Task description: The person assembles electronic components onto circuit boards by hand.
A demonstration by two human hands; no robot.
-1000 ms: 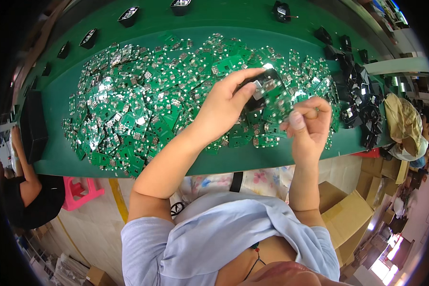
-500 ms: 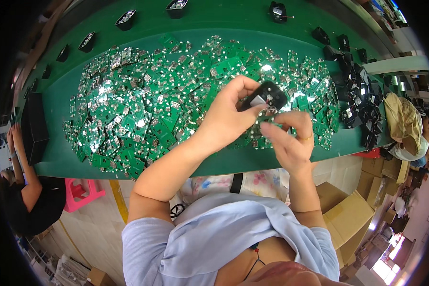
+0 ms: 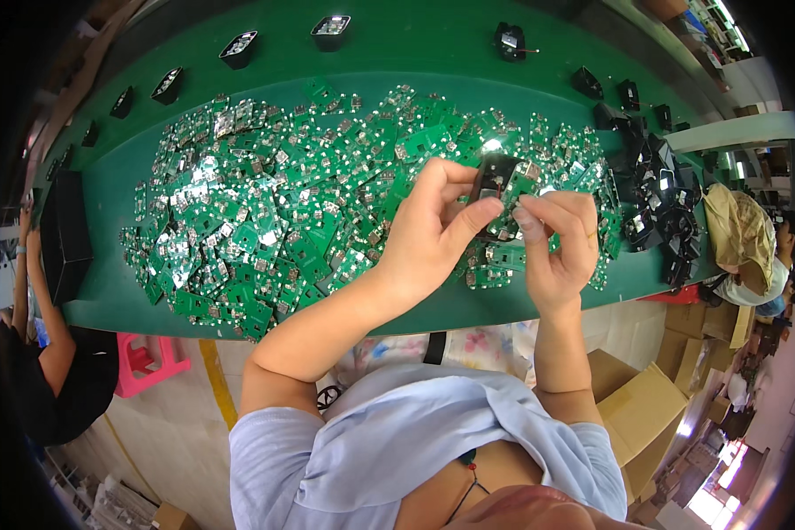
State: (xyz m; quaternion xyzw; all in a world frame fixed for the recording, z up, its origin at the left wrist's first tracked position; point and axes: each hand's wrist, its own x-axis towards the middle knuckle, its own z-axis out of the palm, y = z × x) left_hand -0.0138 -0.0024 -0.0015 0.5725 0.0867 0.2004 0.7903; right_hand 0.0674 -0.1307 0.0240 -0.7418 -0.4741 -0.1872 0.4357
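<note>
My left hand (image 3: 431, 225) is closed round a small black plastic housing (image 3: 495, 177), tilted so its inner side shows. Against the housing's right side lies a green circuit board (image 3: 523, 183) with metal parts on it. Thumb and fingers of my right hand (image 3: 559, 240) pinch the board at its lower right edge, and my left thumb reaches close to it. Whether the board sits inside the housing or only beside it, I cannot tell. Below and around both hands spreads a wide heap of loose green circuit boards (image 3: 265, 212) on the green table (image 3: 106, 291).
Black housings are piled (image 3: 658, 190) at the right. Several more housings (image 3: 331, 33) stand along the far strip. A black box (image 3: 65, 234) sits at the left end, near another person's arm (image 3: 51, 309). A pink stool (image 3: 146, 364) and an open carton (image 3: 640, 411) are below.
The black housing has turned more upright in my left hand. My right hand has moved slightly right and up, and the green board now shows clearly along the housing's side.
</note>
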